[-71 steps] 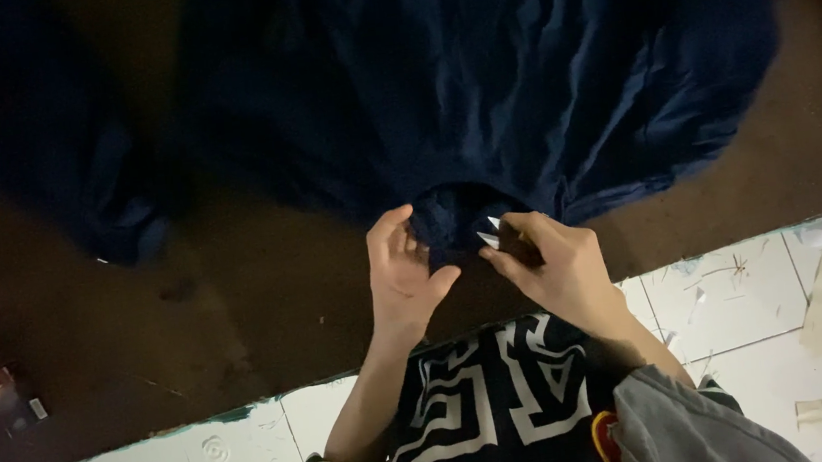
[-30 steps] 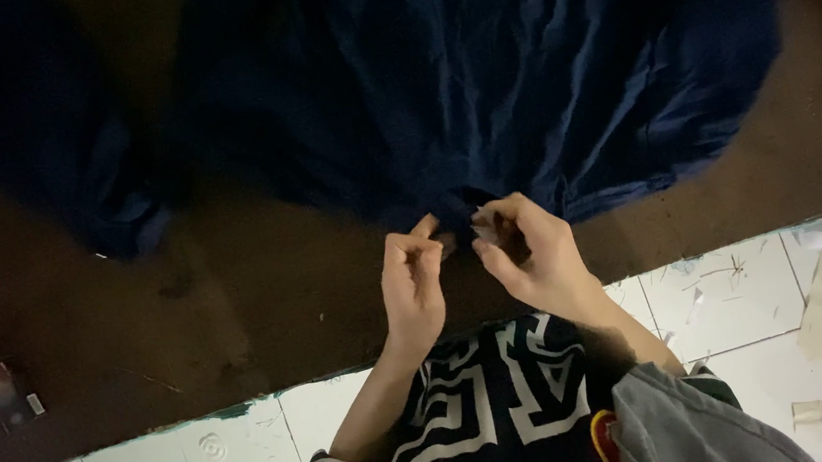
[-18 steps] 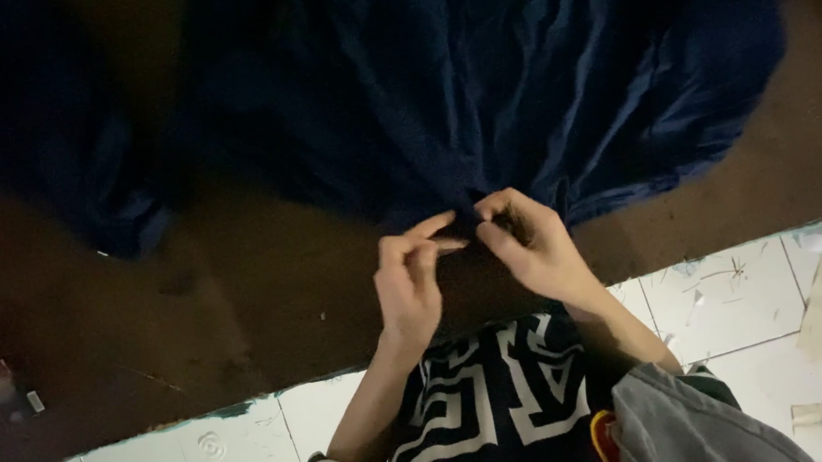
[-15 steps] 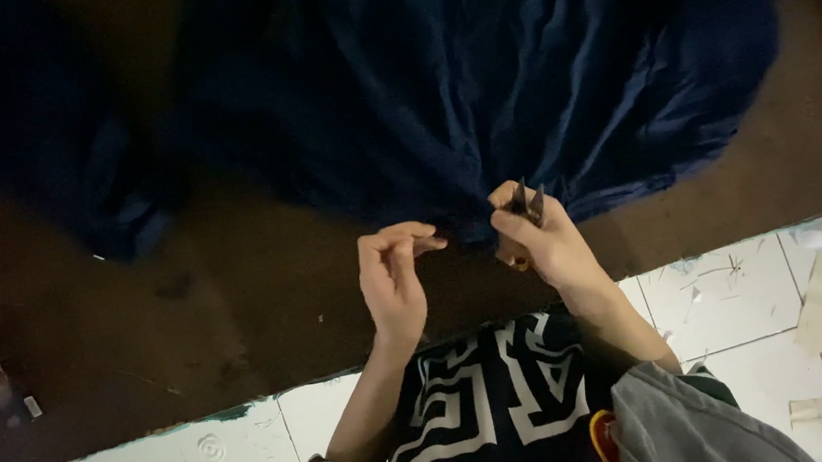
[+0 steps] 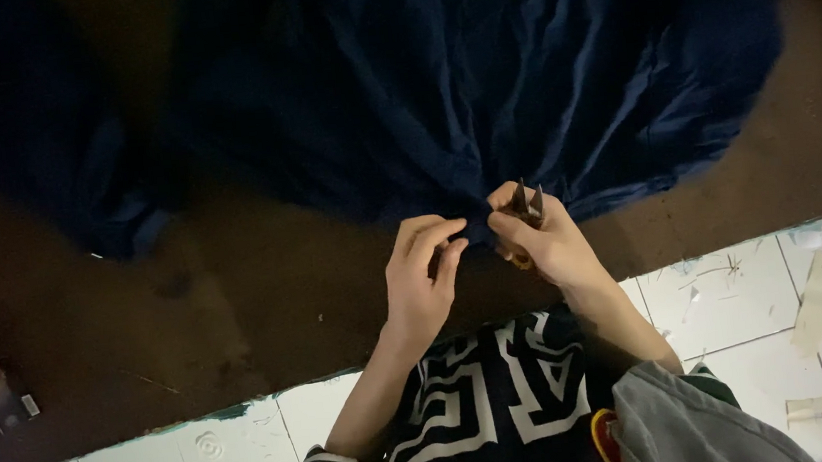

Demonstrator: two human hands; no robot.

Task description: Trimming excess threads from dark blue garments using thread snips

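A large dark blue cloth (image 5: 517, 80) lies crumpled across a brown surface (image 5: 238, 308), its near edge gathered to a point in front of me. My left hand (image 5: 421, 285) is curled, its fingertips pinching that gathered edge. My right hand (image 5: 553, 247) sits just right of the same spot. It grips a small pair of dark snips (image 5: 527, 200) whose tips point up and away from me. The two hands are a few centimetres apart.
A second heap of dark blue fabric (image 5: 108, 210) lies at the left. A small dark object (image 5: 5, 393) rests near the left edge of the brown surface. White tiles (image 5: 738, 290) with paper scraps and tape run along the near side.
The hands were together, working the cloth's edge. They have drawn slightly apart, and the right hand has turned so the snips stand upright in it.
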